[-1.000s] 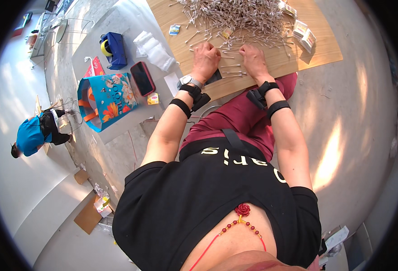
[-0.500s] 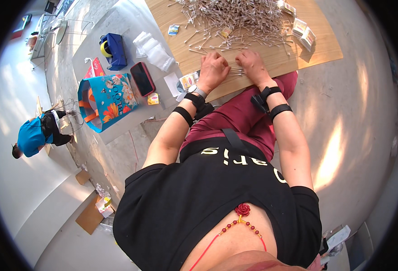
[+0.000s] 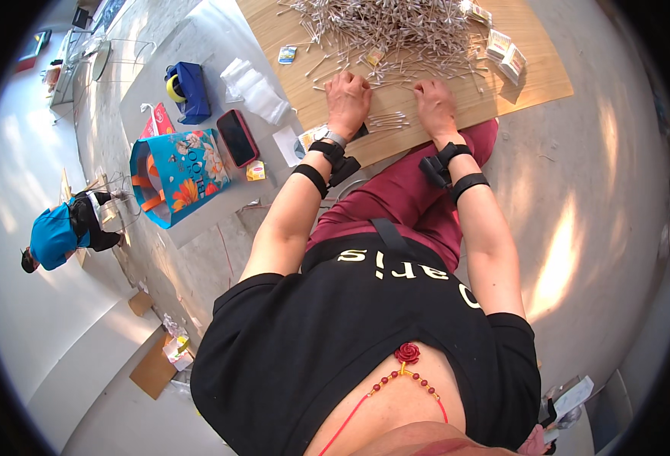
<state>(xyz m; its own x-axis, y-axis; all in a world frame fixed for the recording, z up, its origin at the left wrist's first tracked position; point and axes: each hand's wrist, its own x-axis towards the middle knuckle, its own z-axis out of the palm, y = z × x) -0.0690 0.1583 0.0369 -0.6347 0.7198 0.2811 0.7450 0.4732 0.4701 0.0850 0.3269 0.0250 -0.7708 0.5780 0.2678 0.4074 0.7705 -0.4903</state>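
Observation:
A big heap of cotton swabs (image 3: 395, 30) covers the far part of the wooden tabletop, with loose ones scattered along its near edge. My left hand (image 3: 348, 105) is at that edge, fingers bent down and pressed together; what they hold, if anything, is hidden. To its right, my right hand (image 3: 435, 106) rests on the wood with curled fingers, their tips at the loose swabs, and I cannot make out anything in them. Between the hands lies a small row of aligned swabs (image 3: 388, 120), touched by neither. A swab pack (image 3: 312, 137) is partly covered by my left wrist.
Filled swab packs (image 3: 506, 56) stand at the table's right. A small blue packet (image 3: 287, 55) lies left of the heap. Further left are white plastic bags (image 3: 257, 91), a phone (image 3: 238, 138), a blue tape dispenser (image 3: 190, 93) and a floral bag (image 3: 190, 175). A person (image 3: 55, 235) bends far left.
My hands have moved apart: the left went left and toward the heap, the right slightly right. The row of swabs between them has been let go and lies uncovered on the wood.

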